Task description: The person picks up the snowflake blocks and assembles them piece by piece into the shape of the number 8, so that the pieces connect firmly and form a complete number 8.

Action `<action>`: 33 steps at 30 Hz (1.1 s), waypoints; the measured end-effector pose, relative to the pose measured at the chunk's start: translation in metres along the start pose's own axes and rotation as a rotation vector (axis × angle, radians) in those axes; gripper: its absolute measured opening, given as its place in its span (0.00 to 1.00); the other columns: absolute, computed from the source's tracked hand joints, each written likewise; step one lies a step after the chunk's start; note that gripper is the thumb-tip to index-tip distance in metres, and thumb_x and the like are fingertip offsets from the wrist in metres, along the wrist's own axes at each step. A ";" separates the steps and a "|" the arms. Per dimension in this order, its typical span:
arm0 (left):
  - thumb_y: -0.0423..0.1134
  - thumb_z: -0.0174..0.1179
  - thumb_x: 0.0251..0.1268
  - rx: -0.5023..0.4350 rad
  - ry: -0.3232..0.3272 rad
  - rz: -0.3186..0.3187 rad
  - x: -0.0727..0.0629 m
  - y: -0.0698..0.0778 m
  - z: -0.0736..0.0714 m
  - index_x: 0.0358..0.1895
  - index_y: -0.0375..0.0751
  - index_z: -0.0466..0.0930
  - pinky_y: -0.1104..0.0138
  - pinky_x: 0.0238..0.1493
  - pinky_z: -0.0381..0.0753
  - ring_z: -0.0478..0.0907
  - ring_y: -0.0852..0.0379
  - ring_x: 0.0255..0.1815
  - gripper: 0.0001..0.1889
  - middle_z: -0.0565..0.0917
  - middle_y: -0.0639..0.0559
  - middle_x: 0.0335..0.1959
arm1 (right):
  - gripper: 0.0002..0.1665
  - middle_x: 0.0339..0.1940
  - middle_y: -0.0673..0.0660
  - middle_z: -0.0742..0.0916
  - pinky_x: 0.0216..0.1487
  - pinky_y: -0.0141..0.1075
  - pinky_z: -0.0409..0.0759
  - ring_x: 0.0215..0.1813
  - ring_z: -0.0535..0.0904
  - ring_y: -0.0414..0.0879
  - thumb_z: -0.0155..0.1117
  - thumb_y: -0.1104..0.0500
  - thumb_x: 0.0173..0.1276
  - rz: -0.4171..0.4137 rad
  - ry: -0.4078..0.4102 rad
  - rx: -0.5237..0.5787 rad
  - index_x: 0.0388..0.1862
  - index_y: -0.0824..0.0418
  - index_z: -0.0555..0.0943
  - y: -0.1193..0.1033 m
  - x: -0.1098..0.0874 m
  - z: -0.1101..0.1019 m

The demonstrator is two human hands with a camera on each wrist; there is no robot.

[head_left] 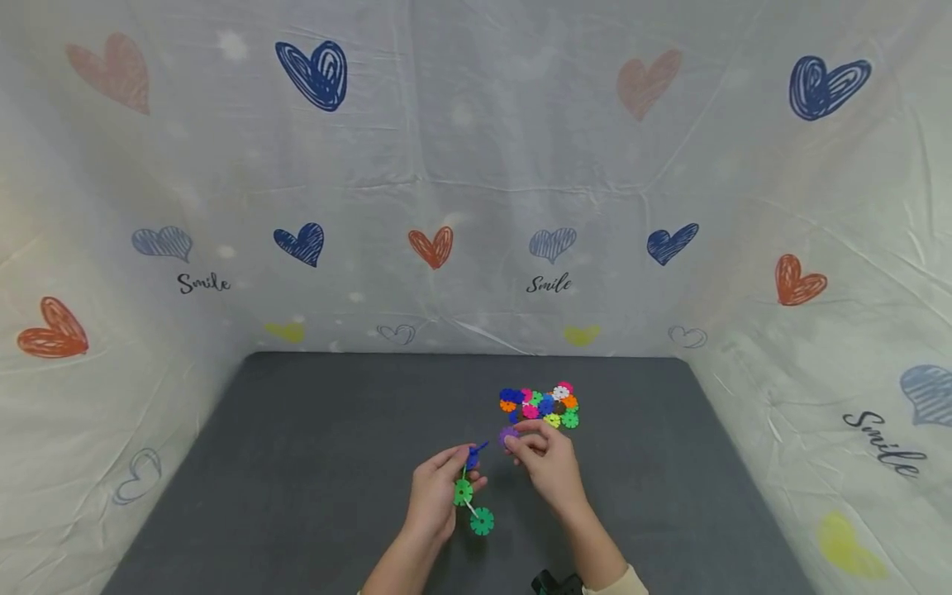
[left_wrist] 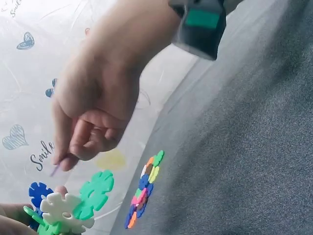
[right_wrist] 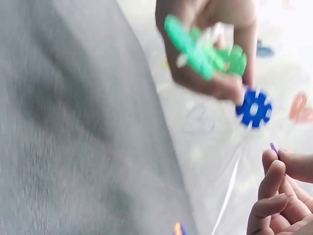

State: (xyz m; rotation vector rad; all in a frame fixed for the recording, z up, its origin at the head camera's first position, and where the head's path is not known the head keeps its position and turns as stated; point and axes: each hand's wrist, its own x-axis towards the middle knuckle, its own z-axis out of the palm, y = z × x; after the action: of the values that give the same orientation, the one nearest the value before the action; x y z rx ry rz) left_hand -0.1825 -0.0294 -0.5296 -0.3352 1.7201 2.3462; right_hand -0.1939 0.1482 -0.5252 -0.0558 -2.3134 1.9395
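Observation:
My left hand [head_left: 430,497] grips a chain of interlocking snowflake discs above the table, its fingertips at the blue end. A blue disc [right_wrist: 254,108] sits at the top of the chain, followed by a green disc [head_left: 463,493], a white disc [left_wrist: 59,210] and a second green disc [head_left: 482,521] at the lower end. Between thumb and fingers, my right hand [head_left: 552,469] pinches a purple snowflake disc [head_left: 508,435]. The purple disc is held apart from the blue end, a short way to its right. Fingers partly hide the blue piece in the head view.
Behind my right hand, a pile of loose snowflake discs [head_left: 546,403] in many colours lies on the dark grey table [head_left: 320,446]. A white curtain [head_left: 476,165] printed with hearts encloses the back and sides. A black wrist device [head_left: 554,583] shows by the right forearm.

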 end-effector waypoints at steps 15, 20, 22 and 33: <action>0.37 0.58 0.76 0.018 -0.010 0.033 -0.003 0.006 0.002 0.55 0.20 0.79 0.63 0.39 0.88 0.80 0.58 0.32 0.19 0.82 0.43 0.38 | 0.07 0.31 0.63 0.90 0.30 0.34 0.82 0.26 0.82 0.51 0.70 0.63 0.67 -0.071 -0.058 0.013 0.43 0.63 0.85 -0.003 -0.008 0.011; 0.38 0.58 0.76 -0.007 -0.015 0.026 -0.003 0.004 0.002 0.55 0.21 0.80 0.63 0.41 0.88 0.81 0.58 0.33 0.19 0.83 0.44 0.40 | 0.09 0.34 0.64 0.89 0.36 0.37 0.86 0.30 0.84 0.55 0.68 0.61 0.70 -0.161 -0.083 0.068 0.46 0.64 0.86 0.003 -0.010 0.010; 0.41 0.59 0.75 0.029 -0.032 0.015 -0.004 0.003 0.001 0.56 0.24 0.81 0.63 0.41 0.87 0.82 0.57 0.33 0.20 0.85 0.44 0.40 | 0.11 0.34 0.63 0.89 0.36 0.35 0.85 0.31 0.84 0.53 0.66 0.61 0.72 -0.185 -0.083 0.072 0.49 0.64 0.86 0.005 -0.009 0.009; 0.53 0.64 0.69 0.373 -0.042 0.196 -0.003 0.005 -0.001 0.52 0.39 0.87 0.60 0.47 0.84 0.81 0.57 0.45 0.21 0.88 0.47 0.49 | 0.08 0.30 0.63 0.89 0.31 0.33 0.81 0.27 0.81 0.49 0.69 0.60 0.70 -0.110 -0.082 -0.036 0.44 0.62 0.86 -0.006 -0.002 -0.002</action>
State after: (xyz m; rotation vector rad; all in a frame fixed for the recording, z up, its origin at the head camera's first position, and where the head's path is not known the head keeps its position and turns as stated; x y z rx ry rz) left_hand -0.1810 -0.0319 -0.5243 -0.0547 2.2017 2.0687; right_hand -0.1917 0.1487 -0.5196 0.1474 -2.3484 1.8805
